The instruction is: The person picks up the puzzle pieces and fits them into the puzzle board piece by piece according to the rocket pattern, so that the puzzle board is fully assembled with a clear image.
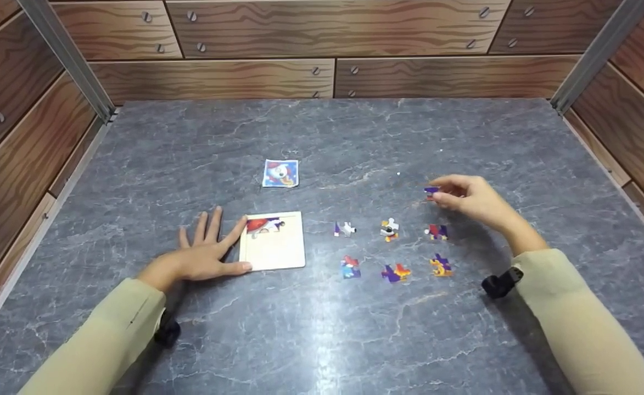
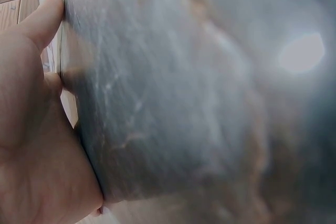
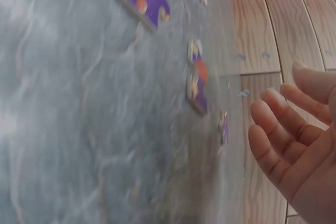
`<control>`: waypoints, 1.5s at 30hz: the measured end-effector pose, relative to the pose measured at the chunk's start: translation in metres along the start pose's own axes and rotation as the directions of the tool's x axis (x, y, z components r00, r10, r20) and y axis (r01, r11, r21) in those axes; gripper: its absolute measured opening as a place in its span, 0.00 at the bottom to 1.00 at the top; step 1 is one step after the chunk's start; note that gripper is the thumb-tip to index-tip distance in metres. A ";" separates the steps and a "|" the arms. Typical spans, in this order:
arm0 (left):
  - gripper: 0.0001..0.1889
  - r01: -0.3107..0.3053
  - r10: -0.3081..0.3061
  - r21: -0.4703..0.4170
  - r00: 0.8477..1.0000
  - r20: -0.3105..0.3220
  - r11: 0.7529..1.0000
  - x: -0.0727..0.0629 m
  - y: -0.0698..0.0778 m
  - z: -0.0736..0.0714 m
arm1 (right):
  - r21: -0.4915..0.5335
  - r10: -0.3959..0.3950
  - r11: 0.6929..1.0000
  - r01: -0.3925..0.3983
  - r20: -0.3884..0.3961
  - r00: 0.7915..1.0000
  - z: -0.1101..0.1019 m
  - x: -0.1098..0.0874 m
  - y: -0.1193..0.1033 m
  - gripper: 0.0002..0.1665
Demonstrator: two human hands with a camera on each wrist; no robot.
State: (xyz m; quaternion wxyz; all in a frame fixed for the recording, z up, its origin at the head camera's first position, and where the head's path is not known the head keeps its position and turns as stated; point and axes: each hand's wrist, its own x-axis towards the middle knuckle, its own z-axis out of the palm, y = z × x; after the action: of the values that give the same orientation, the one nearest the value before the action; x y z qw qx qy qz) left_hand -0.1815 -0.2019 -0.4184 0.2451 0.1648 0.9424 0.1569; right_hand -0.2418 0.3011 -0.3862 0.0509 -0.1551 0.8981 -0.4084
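The tray (image 1: 278,253) is being steadied, probably against sliding, by the left hand (image 1: 202,259), spread wide. Nothing is being gripped by the right hand (image 1: 475,198), loosely parted near 1 piece (image 1: 430,190); 6 others (image 1: 350,269) are lying apart, right of the tray, perhaps for easy choosing.

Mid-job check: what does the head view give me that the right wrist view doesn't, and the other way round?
Only the head view shows the left hand touching the square puzzle board, the small picture card beyond it, and the sleeves.

Only the right wrist view shows the palm side of the right hand, fingers loosely bent, and the side edge of the nearest piece.

Both show the right hand, several loose puzzle pieces, the grey tabletop and wood-patterned walls.
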 end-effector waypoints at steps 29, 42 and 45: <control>0.52 0.019 -0.019 0.029 0.999 0.031 0.999 0.004 0.003 -0.005 | -0.151 0.142 0.980 -0.130 0.072 0.987 0.000 0.015 0.036 0.27; 0.51 0.018 -0.018 -0.003 1.000 0.019 1.000 0.002 0.001 -0.002 | -0.199 0.138 0.973 -0.121 0.075 0.988 -0.003 0.026 0.031 0.18; 0.51 0.017 -0.017 -0.004 1.000 0.018 1.000 0.001 0.000 -0.001 | -0.203 0.153 0.970 -0.135 0.078 0.985 -0.002 0.027 0.031 0.19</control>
State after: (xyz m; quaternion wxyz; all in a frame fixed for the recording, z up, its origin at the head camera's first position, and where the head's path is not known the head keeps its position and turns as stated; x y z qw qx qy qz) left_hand -0.1831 -0.2020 -0.4178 0.2551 0.1575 0.9413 0.1551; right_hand -0.2752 0.3128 -0.4075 0.1066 -0.1126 0.9397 -0.3049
